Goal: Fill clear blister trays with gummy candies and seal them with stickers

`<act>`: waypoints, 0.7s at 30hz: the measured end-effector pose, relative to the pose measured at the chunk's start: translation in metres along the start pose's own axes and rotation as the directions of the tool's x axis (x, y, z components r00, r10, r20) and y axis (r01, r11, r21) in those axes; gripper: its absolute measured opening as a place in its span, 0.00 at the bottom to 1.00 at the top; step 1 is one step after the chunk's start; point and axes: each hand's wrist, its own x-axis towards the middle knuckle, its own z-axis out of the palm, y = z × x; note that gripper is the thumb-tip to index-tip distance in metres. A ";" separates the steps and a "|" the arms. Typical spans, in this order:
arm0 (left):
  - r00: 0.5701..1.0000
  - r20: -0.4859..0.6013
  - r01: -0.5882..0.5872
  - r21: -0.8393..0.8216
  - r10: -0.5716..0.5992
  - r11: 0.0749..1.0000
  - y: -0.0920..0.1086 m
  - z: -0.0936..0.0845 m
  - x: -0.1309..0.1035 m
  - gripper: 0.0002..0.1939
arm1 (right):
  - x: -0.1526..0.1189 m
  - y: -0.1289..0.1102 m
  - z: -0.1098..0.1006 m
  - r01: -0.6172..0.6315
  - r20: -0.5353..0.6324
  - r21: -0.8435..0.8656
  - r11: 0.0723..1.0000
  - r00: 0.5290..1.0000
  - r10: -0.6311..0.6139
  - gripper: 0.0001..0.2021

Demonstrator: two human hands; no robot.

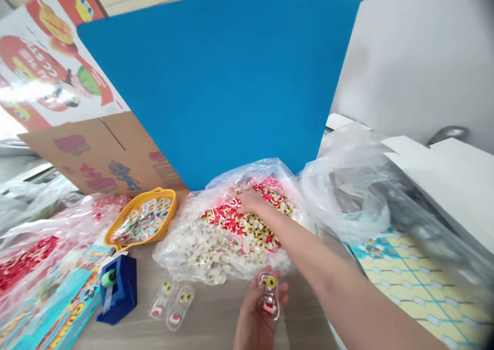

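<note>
My left hand (254,306) grips a small clear plastic case (269,296), holding it up above the table's front. Inside the case lie two yellow-and-black eye pieces and a red-and-white mouth-shaped piece. My right hand (249,202) reaches into a large clear plastic bag (181,249) heaped with loose small pieces (227,213), red-and-white ones and yellow eye ones. Its fingertips are hidden among the pieces, so I cannot make out whether they pinch anything. Two similar filled cases, one (162,299) beside the other (180,307), lie on the table left of my left hand.
A yellow basket (172,221) holds several packed items. Before it stands a blue tape dispenser (123,288). At left lie a bag of red pieces (29,257) and a turquoise box (73,314). A blue board (224,82) rises behind; printed sheets (417,283) lie right.
</note>
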 end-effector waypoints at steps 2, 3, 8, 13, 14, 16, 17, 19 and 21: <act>0.999 0.031 0.038 -0.005 -0.037 0.999 -0.003 -0.014 -0.007 0.18 | -0.021 0.001 0.008 0.013 -0.018 0.003 1.000 1.000 -0.013 0.26; 0.997 0.050 0.060 -0.010 -0.059 0.998 -0.004 -0.022 -0.010 0.18 | -0.032 0.002 0.012 0.019 -0.027 0.006 1.000 0.999 -0.019 0.27; 0.964 0.206 0.186 -0.082 -0.166 0.979 -0.012 -0.066 -0.019 0.18 | -0.076 0.005 0.022 0.079 -0.051 0.033 0.996 0.996 -0.077 0.35; 0.927 0.313 0.247 -0.105 -0.204 0.963 -0.016 -0.093 -0.012 0.19 | -0.068 0.024 0.000 0.004 -0.170 0.042 0.999 0.985 0.003 0.24; 0.923 0.324 0.253 -0.110 -0.207 0.961 -0.017 -0.095 -0.009 0.20 | -0.060 0.030 -0.006 -0.043 -0.191 0.043 0.998 0.980 0.050 0.23; 0.917 0.333 0.268 -0.109 -0.219 0.957 -0.018 -0.098 -0.003 0.19 | -0.039 0.042 -0.013 -0.143 -0.211 0.045 0.989 0.966 0.149 0.24; 0.915 0.335 0.272 -0.103 -0.224 0.957 -0.019 -0.100 0.000 0.18 | -0.028 0.047 -0.015 -0.187 -0.212 0.046 0.981 0.958 0.193 0.25; 0.914 0.336 0.267 -0.082 -0.225 0.960 -0.022 -0.104 0.006 0.18 | -0.009 0.052 -0.012 -0.248 -0.194 0.043 0.968 0.948 0.252 0.28; 0.921 0.328 0.247 -0.070 -0.211 0.967 -0.025 -0.109 0.009 0.17 | 0.003 0.051 -0.004 -0.270 -0.156 0.038 0.962 0.950 0.272 0.28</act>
